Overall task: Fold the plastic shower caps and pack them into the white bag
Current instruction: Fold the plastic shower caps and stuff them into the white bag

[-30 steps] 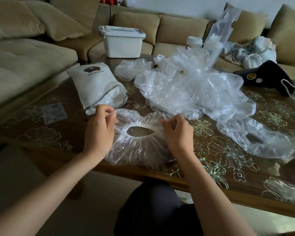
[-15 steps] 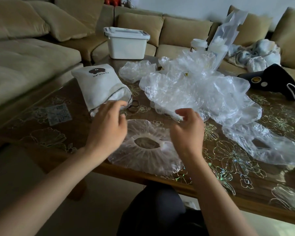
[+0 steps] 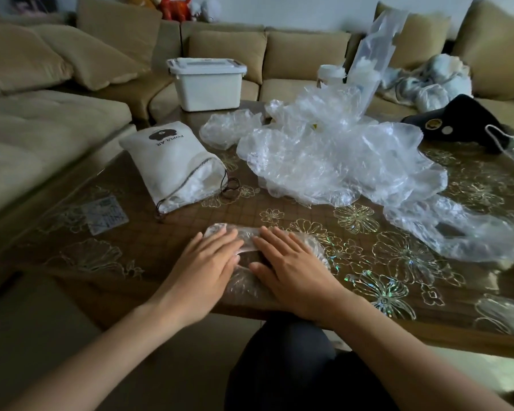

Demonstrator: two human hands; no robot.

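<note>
A clear plastic shower cap (image 3: 245, 250) lies folded flat near the table's front edge. My left hand (image 3: 204, 264) and my right hand (image 3: 291, 262) press it down side by side with straight fingers. The white drawstring bag (image 3: 172, 161) lies on its side to the left behind them, its open mouth facing me with folded plastic showing inside. A heap of loose clear shower caps (image 3: 333, 155) fills the middle of the table. One more cap (image 3: 454, 229) lies spread at the right.
A white lidded plastic box (image 3: 207, 83) stands at the table's far edge. A black object with a cord (image 3: 460, 121) lies at the back right. Beige sofas surround the flower-patterned table (image 3: 368, 262). A small clear packet (image 3: 104, 215) lies at the left.
The round cap was folded over into a narrow strip. Both hands let go of its rim and now lie flat on top of it, pressing it down.
</note>
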